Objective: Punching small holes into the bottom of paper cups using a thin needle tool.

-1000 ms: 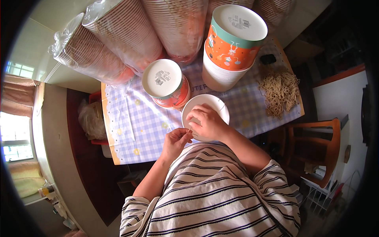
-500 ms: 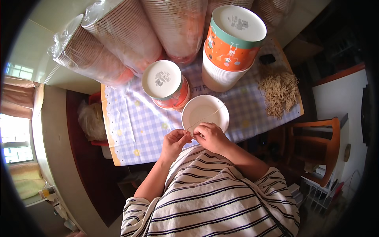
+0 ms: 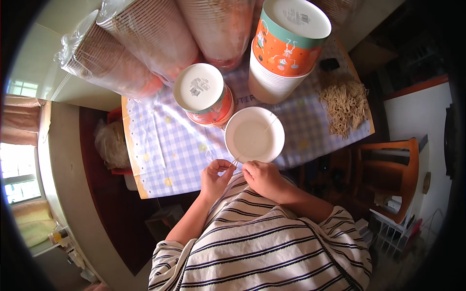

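A thin pale string runs from the far rim of a white paper bucket across its open mouth to my fingers. My left hand pinches the string just in front of the bucket's near rim, and a small loop sticks up by its fingers. Beside it, my right hand is closed with its fingers curled; its fingertips are partly hidden, close to the strands. Left of the open bucket stand upside-down orange and green printed buckets.
A tall upside-down bucket stack stands behind. Plastic-wrapped bucket stacks line the back. Tangled beige strings and a small black object lie at the right of the checked tablecloth. A wooden chair stands right of the table.
My hands have drawn slightly apart, and the right hand has turned more knuckles-up. A string loop now shows near my left fingers. The whole view has shifted a little.
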{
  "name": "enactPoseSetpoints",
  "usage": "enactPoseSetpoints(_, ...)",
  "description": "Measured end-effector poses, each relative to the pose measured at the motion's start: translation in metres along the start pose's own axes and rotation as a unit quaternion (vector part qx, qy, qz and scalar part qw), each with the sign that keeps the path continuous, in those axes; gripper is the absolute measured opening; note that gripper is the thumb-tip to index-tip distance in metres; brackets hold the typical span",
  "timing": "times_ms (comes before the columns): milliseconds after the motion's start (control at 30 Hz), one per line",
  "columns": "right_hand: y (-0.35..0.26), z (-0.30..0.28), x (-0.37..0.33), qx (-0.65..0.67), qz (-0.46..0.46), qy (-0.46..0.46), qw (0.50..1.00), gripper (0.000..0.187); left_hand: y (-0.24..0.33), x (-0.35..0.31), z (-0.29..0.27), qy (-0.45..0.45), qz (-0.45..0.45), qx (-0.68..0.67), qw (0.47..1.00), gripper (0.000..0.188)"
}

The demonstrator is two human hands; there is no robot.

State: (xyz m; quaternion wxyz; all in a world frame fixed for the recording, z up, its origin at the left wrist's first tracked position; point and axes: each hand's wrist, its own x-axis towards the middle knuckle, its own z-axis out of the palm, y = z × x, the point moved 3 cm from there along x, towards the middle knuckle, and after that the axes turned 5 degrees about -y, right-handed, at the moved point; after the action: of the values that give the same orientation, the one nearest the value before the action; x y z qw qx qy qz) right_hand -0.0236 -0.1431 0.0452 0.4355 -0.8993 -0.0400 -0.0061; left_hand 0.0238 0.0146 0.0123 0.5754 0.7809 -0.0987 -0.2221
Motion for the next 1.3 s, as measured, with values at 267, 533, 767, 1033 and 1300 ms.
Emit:
enactPoseSetpoints(267, 0.016, -0.002, -0.007, -0.185, -0.052, 0.071, 0.979, 0.013, -0.018, 0.005, 0.018, -0.084, -0.159, -0.386, 0.905, 0.004)
enactPoseSetpoints(533, 0.039, 0.019, -0.008, 0.011, -0.003, 0.121, 0.993, 0.01, -0.02, 0.006, 0.022, -0.119, -0.193, -0.455, 0.861, 0.005)
enactPoseSetpoints(767, 0.068, 0.035, -0.006, 0.375, 0.221, -0.006, 0.9, 0.017, -0.019, 0.005, 0.026, -0.116, -0.203, -0.463, 0.855, 0.006)
enactPoseSetpoints(1033, 0.064, 0.045, -0.005, 0.612, 0.283, -0.029, 0.738, 0.019, -0.019, 0.004, 0.03, -0.085, -0.197, -0.471, 0.856, 0.006)
enactPoseSetpoints(1300, 0.059, 0.039, -0.005, 0.626, 0.305, -0.041, 0.717, 0.018, -0.021, 0.006, 0.03, -0.066, -0.169, -0.405, 0.896, 0.007)
